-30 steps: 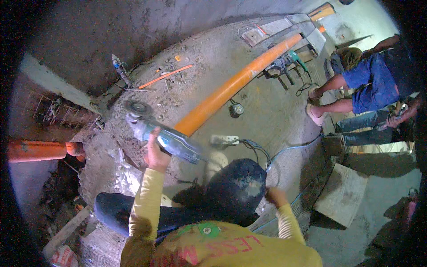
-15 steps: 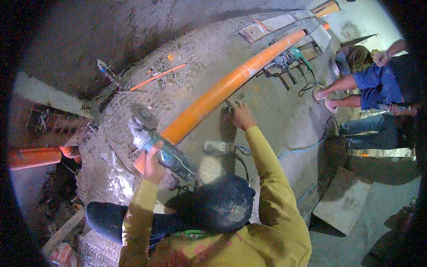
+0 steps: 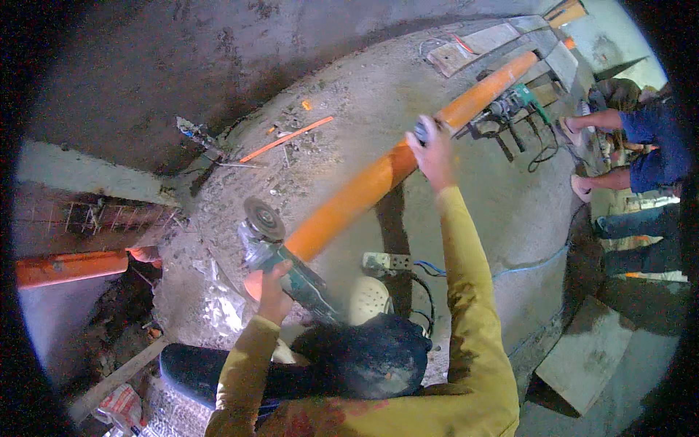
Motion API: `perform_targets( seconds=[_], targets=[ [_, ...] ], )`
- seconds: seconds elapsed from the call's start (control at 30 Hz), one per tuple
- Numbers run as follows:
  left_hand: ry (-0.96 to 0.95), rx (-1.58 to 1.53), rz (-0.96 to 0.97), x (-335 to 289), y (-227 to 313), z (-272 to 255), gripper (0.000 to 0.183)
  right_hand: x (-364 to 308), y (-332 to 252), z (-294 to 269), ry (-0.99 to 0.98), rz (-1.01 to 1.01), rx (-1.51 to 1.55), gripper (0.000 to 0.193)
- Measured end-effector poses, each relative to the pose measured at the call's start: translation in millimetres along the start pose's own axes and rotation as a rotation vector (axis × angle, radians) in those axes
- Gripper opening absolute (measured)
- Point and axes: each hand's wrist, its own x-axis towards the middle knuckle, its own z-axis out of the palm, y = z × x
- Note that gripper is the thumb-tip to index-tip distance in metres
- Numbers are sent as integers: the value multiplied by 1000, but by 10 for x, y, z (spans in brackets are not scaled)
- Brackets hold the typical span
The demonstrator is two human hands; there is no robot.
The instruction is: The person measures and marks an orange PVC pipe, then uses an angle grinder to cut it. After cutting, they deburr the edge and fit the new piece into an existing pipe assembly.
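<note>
My left hand (image 3: 273,295) is wrapped round the body of a teal and dark angle grinder (image 3: 312,285). The grinder's disc (image 3: 263,218) points away from me, beside the near end of a long orange pipe (image 3: 357,195) lying on the floor. My right hand (image 3: 437,156) is raised over the middle of that pipe, its fingers closed round a small, dark, rounded object (image 3: 421,132). Motion blur hides what kind of object it is, and I cannot tell whether it touches the pipe.
A green power drill (image 3: 520,102) lies beyond the pipe, near another person's legs (image 3: 608,120). A white socket strip (image 3: 387,261) with cables is by my foot. A thin orange strip (image 3: 287,138) lies among rubble, and a board (image 3: 586,353) rests at right.
My right hand has risen from the floor beside the pipe and moved forward over it, carrying the small object. The grinder stays in my left hand. The whole view has shifted slightly.
</note>
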Motion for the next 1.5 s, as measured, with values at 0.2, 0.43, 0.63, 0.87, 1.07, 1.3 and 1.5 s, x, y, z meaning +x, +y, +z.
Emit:
perform_targets(
  seconds=[0.2, 0.43, 0.63, 0.87, 1.07, 1.3, 1.5],
  targets=[
    [5, 31, 64, 23, -49, -106, 30, 763, 184, 1685, -723, 32, -183, 38],
    [51, 269, 190, -41, -176, -854, 25, 402, -219, 1567, -391, 205, 92, 37],
    [-11, 120, 65, -15, 2, -406, 35, -1427, -527, -644, -769, -150, 241, 66],
    [-43, 80, 10, 179, -95, -226, 41, -2803, -384, -859, -897, -146, -217, 53],
    [-122, 105, 95, 143, -104, -172, 42, -2729, 86, -815, -1025, 152, -64, 44],
    [-262, 71, 83, 441, -485, 127, 41, -1863, 758, -1530, -552, 573, -296, 55],
    [-411, 259, 135, 374, -999, 1075, 45, -2054, -1113, -1432, -680, 421, 432, 93]
  ],
)
